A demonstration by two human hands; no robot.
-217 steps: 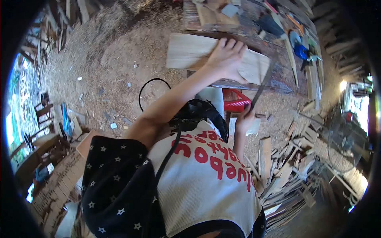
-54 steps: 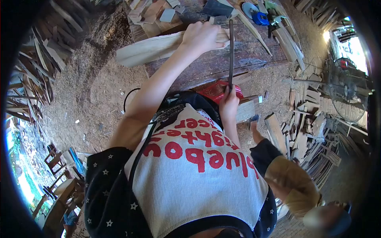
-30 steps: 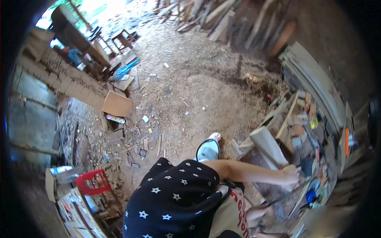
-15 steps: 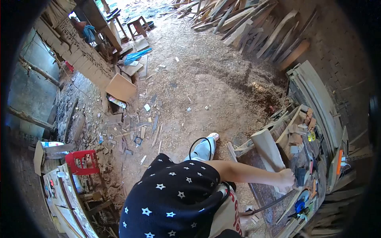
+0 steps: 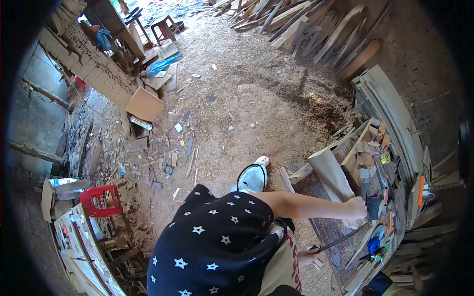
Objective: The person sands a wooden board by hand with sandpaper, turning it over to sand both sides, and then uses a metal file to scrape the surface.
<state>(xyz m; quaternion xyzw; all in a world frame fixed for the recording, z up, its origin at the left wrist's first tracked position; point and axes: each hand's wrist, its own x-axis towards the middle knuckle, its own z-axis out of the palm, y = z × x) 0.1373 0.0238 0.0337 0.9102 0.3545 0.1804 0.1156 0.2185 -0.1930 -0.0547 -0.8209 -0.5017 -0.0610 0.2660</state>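
Note:
My left hand (image 5: 356, 209) is closed on a pale wooden piece (image 5: 351, 224) at the edge of the workbench (image 5: 340, 256). Closer to my body, my right hand (image 5: 308, 257) grips the near end of a long, narrow, dark handsaw (image 5: 343, 237). Its blade slants up and right across the bench, with the far end just below my left hand. Whether the teeth touch the wood cannot be made out. A thick, pale board (image 5: 328, 172) lies beyond my left hand. A dark block (image 5: 373, 207) sits just to that hand's right.
Wood offcuts (image 5: 368, 159), a yellow tape measure (image 5: 385, 157) and a blue tool (image 5: 374, 245) crowd the bench. Long planks (image 5: 387, 106) lean behind it. Shavings and scraps cover the floor. A red plastic stool (image 5: 101, 201) stands at left, with stacked timber (image 5: 296, 29) at the back.
The handsaw has slid forward, up and to the right, and my right hand has come into view with it. My left hand stays at the same spot on the wood. The view has shifted slightly.

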